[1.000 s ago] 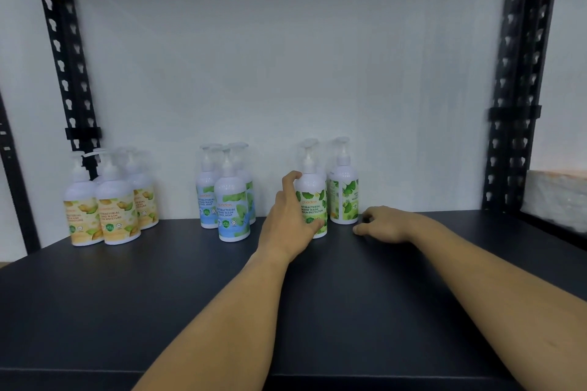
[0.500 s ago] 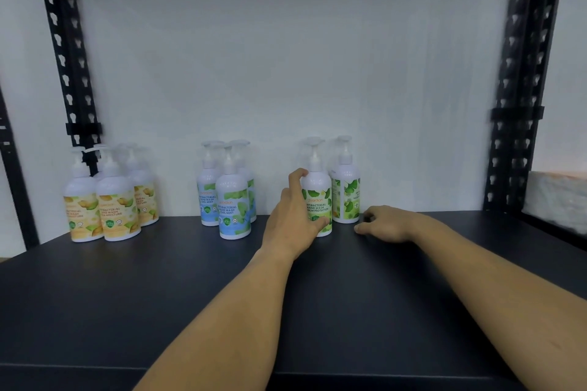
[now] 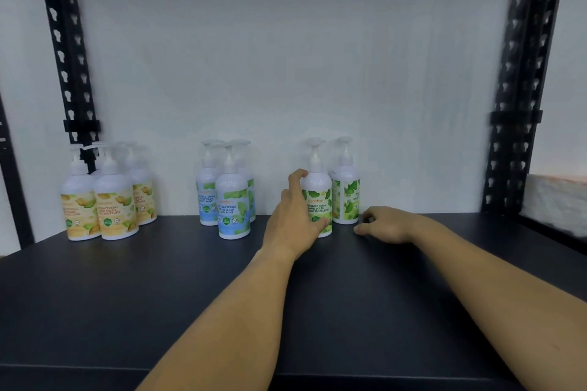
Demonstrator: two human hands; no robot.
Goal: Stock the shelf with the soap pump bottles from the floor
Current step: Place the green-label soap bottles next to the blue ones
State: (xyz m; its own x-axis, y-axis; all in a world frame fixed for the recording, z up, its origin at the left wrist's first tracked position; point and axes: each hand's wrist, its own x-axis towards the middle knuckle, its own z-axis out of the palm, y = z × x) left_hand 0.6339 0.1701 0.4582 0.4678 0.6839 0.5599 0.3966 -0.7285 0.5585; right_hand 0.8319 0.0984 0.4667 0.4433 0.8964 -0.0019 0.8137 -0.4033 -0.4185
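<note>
My left hand [image 3: 293, 219] grips a green-label soap pump bottle [image 3: 318, 200] that stands upright on the dark shelf [image 3: 190, 289], its thumb over the lower label and a finger at the shoulder. A second green-label bottle [image 3: 345, 197] stands just behind and to the right of it, by the back wall. My right hand [image 3: 384, 224] rests on the shelf board beside that bottle, fingers loosely curled and holding nothing. Further left stand three blue-label bottles [image 3: 233, 203] and a group of yellow-label bottles [image 3: 114, 203].
Black perforated uprights [image 3: 521, 79] frame the shelf on both sides, the left upright [image 3: 66, 51] behind the yellow-label group. A white wall closes the back. A pale bundle [image 3: 556, 200] lies beyond the right upright.
My left hand has slid the green-label bottle slightly back and to the right, closer to the second green one. My right hand has stayed where it was.
</note>
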